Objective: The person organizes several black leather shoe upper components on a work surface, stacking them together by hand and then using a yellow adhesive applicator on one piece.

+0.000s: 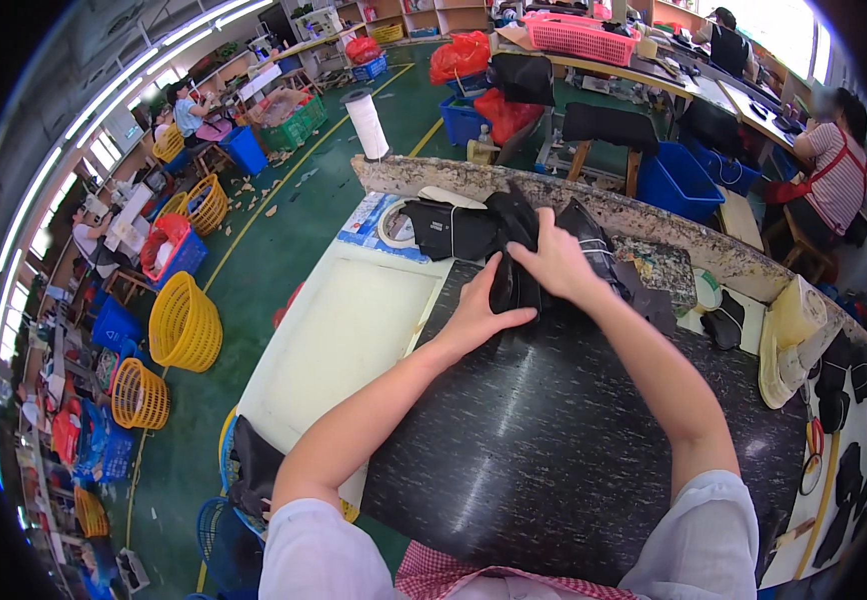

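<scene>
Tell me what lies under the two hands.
A stack of black pieces lies under the left hand and right hand, on the dark mat. The lower pieces are covered.

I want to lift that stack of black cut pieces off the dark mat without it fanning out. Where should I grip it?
Probably across its narrow middle, from the near side: the black stack lies flat, and the left hand and right hand already press there.

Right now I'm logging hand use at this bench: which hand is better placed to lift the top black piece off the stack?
Probably the right hand: it lies over the top of the black pieces, fingers curled on them. The left hand presses against the stack's near side, lower down, as if steadying it.
</scene>
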The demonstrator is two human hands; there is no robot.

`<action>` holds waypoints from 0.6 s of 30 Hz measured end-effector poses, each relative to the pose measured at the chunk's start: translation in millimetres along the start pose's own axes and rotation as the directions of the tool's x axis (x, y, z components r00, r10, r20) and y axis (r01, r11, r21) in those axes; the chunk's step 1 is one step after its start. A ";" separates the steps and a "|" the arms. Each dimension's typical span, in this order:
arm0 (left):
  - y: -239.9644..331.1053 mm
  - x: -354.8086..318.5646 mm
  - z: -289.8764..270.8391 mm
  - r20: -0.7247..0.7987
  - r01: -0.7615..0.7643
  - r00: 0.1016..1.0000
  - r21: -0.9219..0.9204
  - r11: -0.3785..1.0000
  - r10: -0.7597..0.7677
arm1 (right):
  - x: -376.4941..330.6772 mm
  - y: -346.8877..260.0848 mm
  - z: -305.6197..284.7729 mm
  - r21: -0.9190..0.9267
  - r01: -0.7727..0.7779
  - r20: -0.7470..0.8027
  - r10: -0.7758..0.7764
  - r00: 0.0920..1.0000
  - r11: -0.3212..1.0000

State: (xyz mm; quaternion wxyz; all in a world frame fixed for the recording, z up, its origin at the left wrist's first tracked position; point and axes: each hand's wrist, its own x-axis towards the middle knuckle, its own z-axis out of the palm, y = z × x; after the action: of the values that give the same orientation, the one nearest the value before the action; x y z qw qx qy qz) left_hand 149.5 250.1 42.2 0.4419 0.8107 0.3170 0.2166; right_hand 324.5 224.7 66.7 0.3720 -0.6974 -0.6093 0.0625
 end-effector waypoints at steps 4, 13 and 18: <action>-2.2 -15.6 -4.3 -0.009 -0.013 1.000 -0.598 0.801 0.009 | -43.9 -37.5 10.9 0.121 0.090 0.010 -0.092 0.996 0.989; 24.1 -69.7 -16.2 0.175 0.266 0.953 -0.873 0.409 -0.246 | -173.3 -82.3 -43.0 -0.042 0.482 0.183 -0.467 0.865 0.875; 64.7 -43.4 -20.1 0.564 0.409 0.826 -0.571 0.712 -0.022 | -224.6 -77.0 -80.5 -0.091 0.519 0.365 -0.457 0.811 0.850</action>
State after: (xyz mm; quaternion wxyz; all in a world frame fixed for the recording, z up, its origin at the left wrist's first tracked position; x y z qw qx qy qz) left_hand 127.1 204.7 104.7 0.7941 0.5787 0.1826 0.0338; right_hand 250.1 -13.8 87.9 0.2012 -0.5278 -0.8249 0.0230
